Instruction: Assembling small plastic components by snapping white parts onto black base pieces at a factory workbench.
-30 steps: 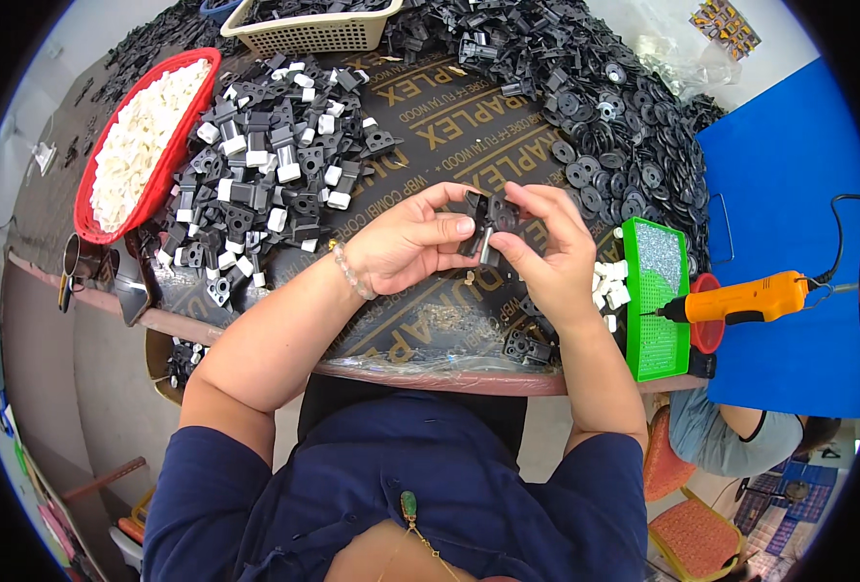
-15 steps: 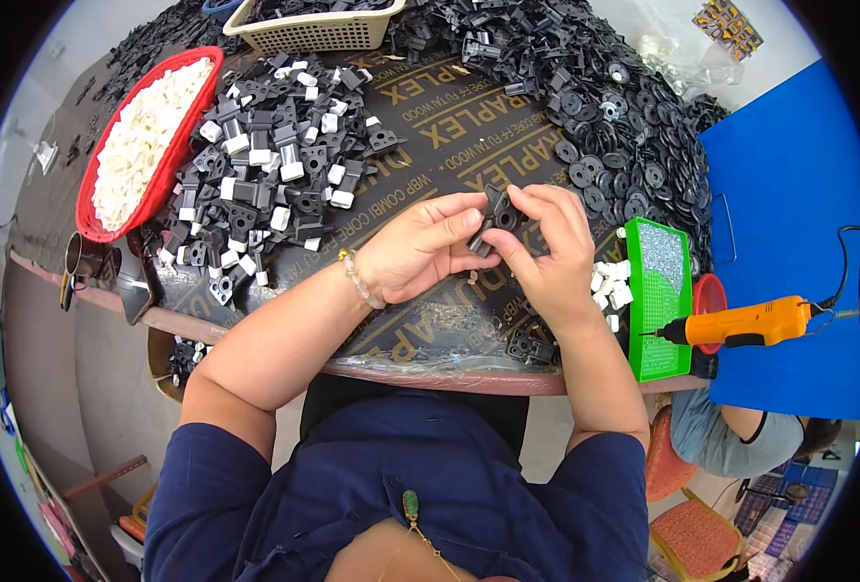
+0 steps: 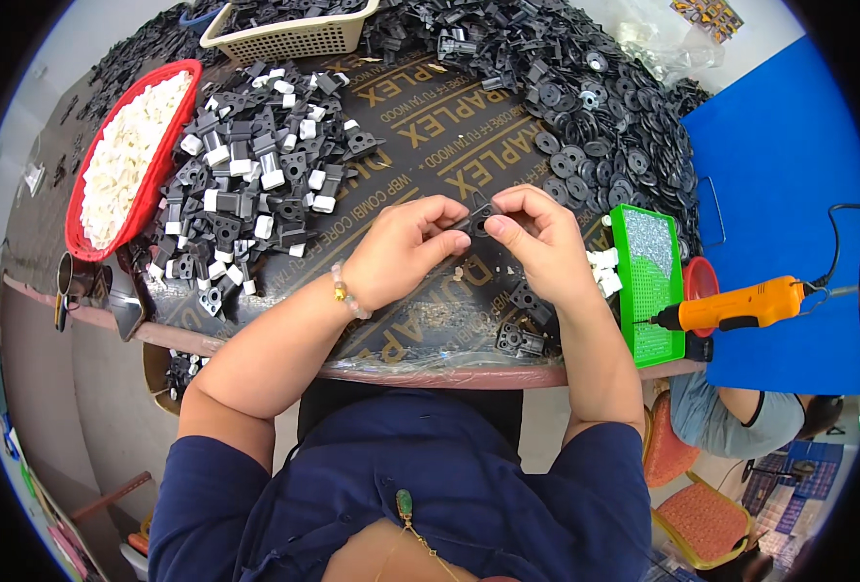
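Over the table, both hands hold a small black plastic part (image 3: 481,219) between them. My left hand (image 3: 405,247) pinches its left side with thumb and fingers. My right hand (image 3: 538,244) has thumb and forefinger closed on its right side, covering much of it. Just below the right hand lie a black bracket-like piece (image 3: 530,302) and another black piece with round holes (image 3: 519,339), near the table edge. White plastic caps (image 3: 604,272) sit to the right of my right wrist.
Black brackets with white caps (image 3: 255,165) heap up at left, beside a red basket (image 3: 185,97) of white pieces. Black discs (image 3: 633,160) pile at far right. A green tray (image 3: 624,291) holds small metal pieces; an orange electric screwdriver (image 3: 740,306) reaches over it. A person's sleeve (image 3: 711,412) shows lower right.
My hands have drawn slightly apart and turned the black part, with my left fingers now nearer its edge. A second loose black piece now shows beside my right wrist. The view has shifted slightly.
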Demonstrator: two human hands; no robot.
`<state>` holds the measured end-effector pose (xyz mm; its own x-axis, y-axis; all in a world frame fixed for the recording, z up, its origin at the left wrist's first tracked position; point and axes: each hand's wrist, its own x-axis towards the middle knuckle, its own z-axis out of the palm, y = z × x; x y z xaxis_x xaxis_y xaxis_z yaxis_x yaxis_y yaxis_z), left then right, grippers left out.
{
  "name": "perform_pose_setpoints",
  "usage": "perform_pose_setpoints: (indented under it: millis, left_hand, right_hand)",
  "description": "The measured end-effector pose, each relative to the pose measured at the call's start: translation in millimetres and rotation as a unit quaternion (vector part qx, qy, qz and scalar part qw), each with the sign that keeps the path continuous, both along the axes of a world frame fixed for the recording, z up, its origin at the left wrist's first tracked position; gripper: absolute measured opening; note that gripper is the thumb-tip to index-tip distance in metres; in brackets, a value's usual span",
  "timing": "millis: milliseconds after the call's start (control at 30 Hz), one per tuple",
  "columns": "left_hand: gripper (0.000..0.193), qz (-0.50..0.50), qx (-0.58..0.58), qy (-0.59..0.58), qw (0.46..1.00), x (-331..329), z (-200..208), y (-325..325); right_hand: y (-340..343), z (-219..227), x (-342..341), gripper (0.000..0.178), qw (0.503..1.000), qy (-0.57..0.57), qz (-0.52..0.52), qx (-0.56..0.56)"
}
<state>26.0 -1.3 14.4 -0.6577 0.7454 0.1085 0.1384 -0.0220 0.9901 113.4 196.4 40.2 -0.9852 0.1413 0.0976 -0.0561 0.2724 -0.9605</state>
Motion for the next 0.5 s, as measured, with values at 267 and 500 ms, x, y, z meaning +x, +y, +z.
perform_pose_setpoints:
  millis: [267, 500]
  left_hand:
    - [0.017, -0.021, -0.007, -0.036, 0.999, -1, -2, 3]
    - [0.017, 0.000, 0.171, -0.317, 0.933, -24, -23, 5]
  right_hand:
    - [14, 15, 4, 0.017, 0.997, -0.071, 0.004, -0.043]
    - [112, 14, 48, 0.028, 0.866, -0.090, -0.141, 0.471]
